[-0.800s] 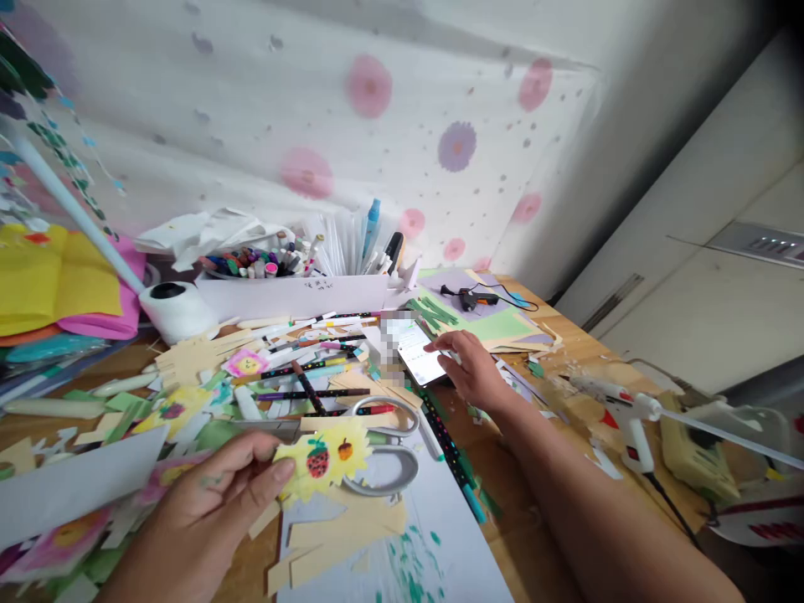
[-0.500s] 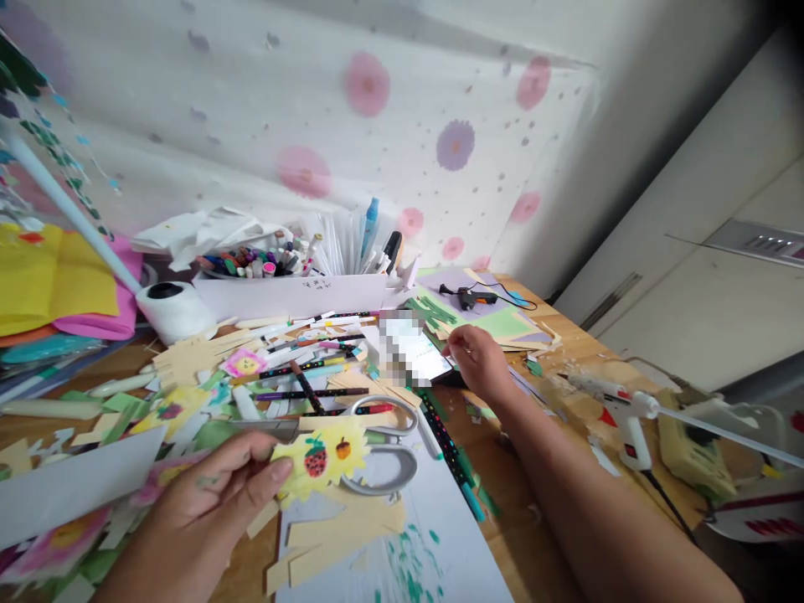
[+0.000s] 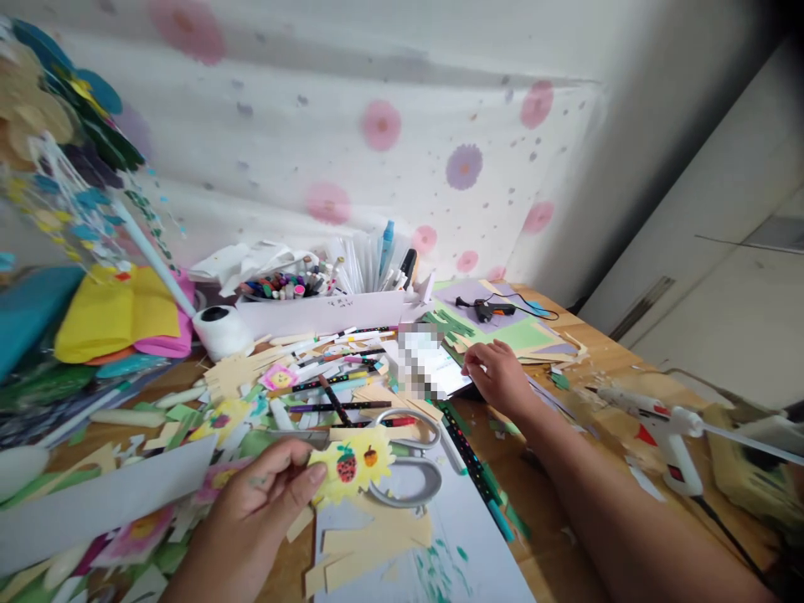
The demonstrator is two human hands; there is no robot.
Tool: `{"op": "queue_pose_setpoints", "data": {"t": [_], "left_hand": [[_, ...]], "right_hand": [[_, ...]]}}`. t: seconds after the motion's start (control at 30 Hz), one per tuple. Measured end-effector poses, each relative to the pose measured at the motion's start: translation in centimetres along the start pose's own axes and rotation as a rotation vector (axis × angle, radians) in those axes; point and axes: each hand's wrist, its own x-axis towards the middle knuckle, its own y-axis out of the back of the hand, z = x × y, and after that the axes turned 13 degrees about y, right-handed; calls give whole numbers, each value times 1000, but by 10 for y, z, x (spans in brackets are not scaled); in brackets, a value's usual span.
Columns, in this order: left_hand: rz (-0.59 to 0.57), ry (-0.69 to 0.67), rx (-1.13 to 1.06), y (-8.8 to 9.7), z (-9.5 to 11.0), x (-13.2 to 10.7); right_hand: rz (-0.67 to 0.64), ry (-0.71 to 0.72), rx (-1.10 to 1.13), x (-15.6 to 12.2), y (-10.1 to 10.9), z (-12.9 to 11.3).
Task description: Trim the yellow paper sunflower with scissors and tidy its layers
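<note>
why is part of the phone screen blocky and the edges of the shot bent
In the head view, the phone by the right hand is pixelated deliberately; the rest is sharp enough. The wide lens bows the wall and cabinet lines and darkens the top right corner. Soft daylight, no hard shadows; the yellow paper cutout in the left hand reads clearly.

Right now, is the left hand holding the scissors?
No, the left hand pinches a yellow paper cutout; the scissors lie on the table.

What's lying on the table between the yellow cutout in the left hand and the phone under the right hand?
In the head view, grey-handled scissors lie just beyond the yellow cutout, then scattered dotted pencils and cream paper scraps up to the phone.
</note>
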Motion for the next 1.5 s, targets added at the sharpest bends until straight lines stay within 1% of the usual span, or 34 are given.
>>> {"op": "queue_pose_setpoints", "data": {"t": [0.1, 0.17, 0.43, 0.63, 0.77, 0.87, 0.93, 1.0, 1.07, 1.1, 1.17, 1.2, 1.27, 1.3, 1.37, 1.43, 1.5], "left_hand": [[-29, -40, 31, 0, 1, -1], [-20, -55, 32, 0, 0, 0], [-32, -53, 39, 2, -6, 2], [-45, -67, 4, 1, -11, 2], [-47, -63, 3, 0, -10, 3], [-54, -51, -8, 0, -8, 2], [-65, -41, -24, 0, -6, 1], [-77, -41, -37, 0, -4, -2], [-91, -47, -49, 0, -2, -4], [-95, -48, -59, 0, -1, -5], [-102, -41, -91, 0, 1, -6], [-107, -35, -110, 0, 1, -6], [-122, -27, -152, 0, 0, -6], [-128, -26, -172, 0, -1, -6], [-141, -27, -205, 1, -2, -6], [-149, -41, -233, 1, -3, -5], [-141, -61, -243, 0, -3, -6]], "right_hand": [[0, 10, -4, 0, -1, 0], [3, 15, -7, -1, -2, 0], [36, 26, -3, -1, -2, 3], [-45, 113, 33, 3, -11, -2], [-55, 107, 43, 9, -17, -1], [-16, 72, 64, 10, -13, 1], [39, 48, 85, 9, -3, -3], [86, 25, 117, 8, 10, -16], [86, 2, 192, 9, 25, -37], [60, -16, 314, 10, 31, -51], [-76, 12, 554, 13, 38, -80], [-146, 16, 665, 15, 38, -94], [-246, -44, 898, 17, 31, -116], [-260, -88, 985, 17, 26, -124], [-226, -181, 1116, 15, 12, -134], [-160, -256, 1209, 11, -2, -138], [-121, -307, 1271, 6, -12, -141]]}}
